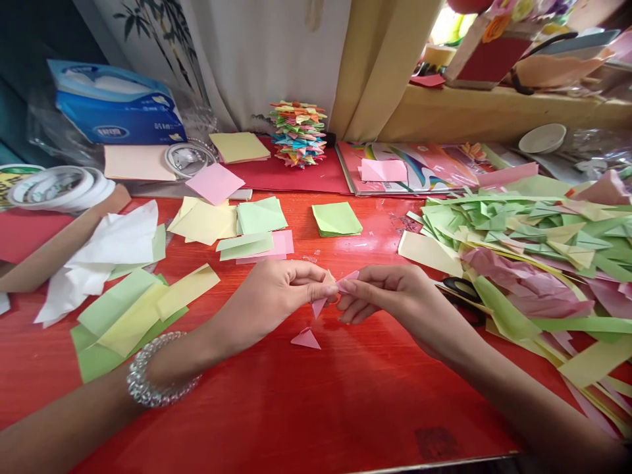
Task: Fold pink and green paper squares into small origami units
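Over the middle of the red table, my left hand [276, 296] pinches a small folded pink paper piece [318, 307] between thumb and fingertips, with a pale orange point rising above the thumb. My right hand [388, 293] comes from the other side, its thumb and forefinger closed on another pink folded paper [349, 279]. The two pieces meet at my fingertips; whether they are joined is hidden. A loose pink folded triangle [307, 338] lies on the table just below my hands. Farther back stands a colourful stack of folded paper [299, 133].
Green, yellow and pink paper squares [337, 219] lie beyond my hands. Paper strips and folded triangles [518, 227] heap at the right, beside black-handled scissors [461, 289]. At left are white tissue [116, 234], tape rolls [59, 189] and a blue tissue pack [116, 105].
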Action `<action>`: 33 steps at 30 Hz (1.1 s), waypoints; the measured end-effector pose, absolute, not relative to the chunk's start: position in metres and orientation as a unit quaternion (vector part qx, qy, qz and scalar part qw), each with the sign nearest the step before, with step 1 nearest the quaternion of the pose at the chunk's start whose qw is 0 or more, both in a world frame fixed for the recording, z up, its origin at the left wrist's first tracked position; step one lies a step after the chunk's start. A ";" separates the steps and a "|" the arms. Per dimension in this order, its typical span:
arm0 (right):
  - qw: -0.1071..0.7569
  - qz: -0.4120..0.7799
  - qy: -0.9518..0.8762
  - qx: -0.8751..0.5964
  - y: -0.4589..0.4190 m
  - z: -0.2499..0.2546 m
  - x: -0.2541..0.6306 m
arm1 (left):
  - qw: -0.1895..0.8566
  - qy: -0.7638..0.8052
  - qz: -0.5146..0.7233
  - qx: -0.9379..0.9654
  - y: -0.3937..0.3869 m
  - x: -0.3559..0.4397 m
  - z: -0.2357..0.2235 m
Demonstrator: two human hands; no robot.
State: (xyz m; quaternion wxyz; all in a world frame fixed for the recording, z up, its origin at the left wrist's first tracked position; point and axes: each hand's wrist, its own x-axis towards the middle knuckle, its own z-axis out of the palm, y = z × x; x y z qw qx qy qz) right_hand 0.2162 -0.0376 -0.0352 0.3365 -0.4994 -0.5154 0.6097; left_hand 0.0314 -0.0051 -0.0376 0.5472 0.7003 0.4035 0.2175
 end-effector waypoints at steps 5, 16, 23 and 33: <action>0.343 0.605 -0.514 -0.503 -0.039 -0.038 0.212 | 0.538 0.409 0.222 0.703 -0.006 0.032 -0.039; 0.327 0.474 -0.608 -0.546 -0.027 -0.047 0.225 | 0.563 0.433 0.228 0.666 0.009 0.028 -0.041; 0.259 0.234 -0.744 -0.570 -0.029 -0.067 0.213 | 0.626 0.431 0.271 0.591 0.014 0.027 -0.037; 0.209 0.180 -0.793 -0.543 -0.029 -0.063 0.184 | 0.551 0.406 0.426 0.592 0.017 0.017 -0.020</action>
